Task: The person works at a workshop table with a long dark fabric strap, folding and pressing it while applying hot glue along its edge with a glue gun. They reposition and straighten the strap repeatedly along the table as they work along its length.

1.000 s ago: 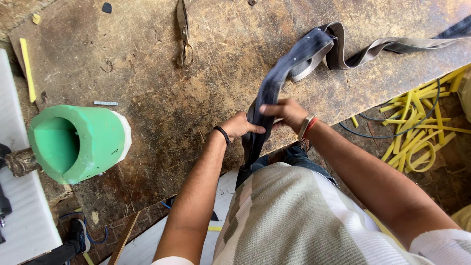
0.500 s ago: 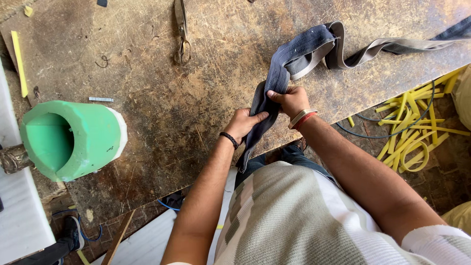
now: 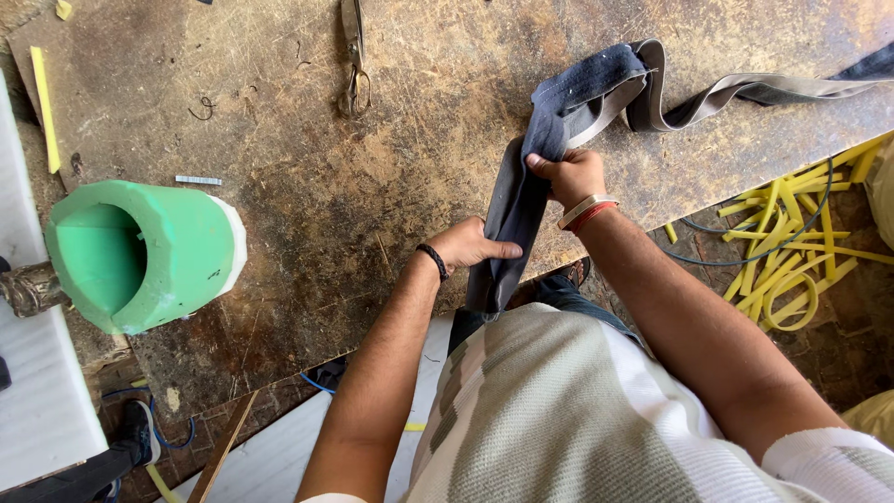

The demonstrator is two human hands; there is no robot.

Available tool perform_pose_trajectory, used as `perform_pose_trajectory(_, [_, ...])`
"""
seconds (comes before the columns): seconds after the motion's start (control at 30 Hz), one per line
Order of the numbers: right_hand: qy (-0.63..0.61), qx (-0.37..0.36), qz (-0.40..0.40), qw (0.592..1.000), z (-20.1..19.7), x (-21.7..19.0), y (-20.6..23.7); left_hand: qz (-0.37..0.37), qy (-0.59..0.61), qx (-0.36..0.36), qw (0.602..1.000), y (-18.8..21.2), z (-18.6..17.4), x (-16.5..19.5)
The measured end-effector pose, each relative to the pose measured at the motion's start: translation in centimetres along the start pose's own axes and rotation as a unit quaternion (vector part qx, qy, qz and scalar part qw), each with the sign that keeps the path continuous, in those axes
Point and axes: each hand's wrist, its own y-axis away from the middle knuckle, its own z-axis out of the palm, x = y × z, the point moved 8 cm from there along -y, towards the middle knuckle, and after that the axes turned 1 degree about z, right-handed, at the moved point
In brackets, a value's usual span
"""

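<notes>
Both hands [image 3: 475, 247] [image 3: 570, 175] — fingers clenched on dark strap [image 3: 521, 200] — over scarred wooden bench [image 3: 279, 121].

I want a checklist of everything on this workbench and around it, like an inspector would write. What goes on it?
Surface: worn, stained wooden workbench, scratched all over.
Job's things: long dark rubber band, folded and trailing off to the right; its lower end hangs over the bench edge.
Clutter: green foam cylinder lying on its side, scissors at the top, a yellow strip at the left, a small grey metal piece.
Grippers: left hand pinches the band's lower part; right hand grips it higher up.
Cables: thin dark cable among the floor scraps; blue cable below the bench.
Surroundings: heap of yellow offcuts on the floor, white foam slab at the left.
</notes>
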Motion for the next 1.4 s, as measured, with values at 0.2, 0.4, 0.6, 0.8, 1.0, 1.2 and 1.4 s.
perform_pose_trajectory(0.2, [-0.053, 0.021, 0.018, 0.998, -0.9, -1.4, -0.8, -0.019, -0.052, -0.015, 0.998, 0.7, 0.6, -0.3])
perform_pose_trajectory(0.4, [-0.092, 0.010, -0.018, 0.996, -1.5, -2.8, -1.6, -0.041, -0.082, -0.004, 0.996, 1.5, 0.9, -0.1])
perform_pose_trajectory(0.6, [-0.078, 0.028, -0.020, 0.996, -2.0, -3.1, -2.6, -0.047, -0.133, 0.037, 0.989, 2.1, -0.1, 0.5])
perform_pose_trajectory(0.8, [-0.195, 0.032, 0.006, 0.980, -1.9, -2.3, -2.7, -0.011, -0.129, -0.012, 0.992, 3.1, -1.9, 0.6])
perform_pose_trajectory(1.0, [-0.364, 0.061, 0.026, 0.929, -4.2, -2.8, -2.8, 0.056, -0.033, 0.237, 0.969, 4.9, -7.4, -3.1])
perform_pose_trajectory(1.2, [-0.386, -0.080, 0.048, 0.918, -1.3, -3.5, -0.7, 0.090, 0.243, 0.316, 0.913, 5.5, -7.8, -6.4])
perform_pose_trajectory(1.4, [-0.335, -0.226, 0.071, 0.912, 3.7, -3.1, 3.2, 0.290, 0.114, 0.216, 0.925, 2.3, -5.2, 1.7])
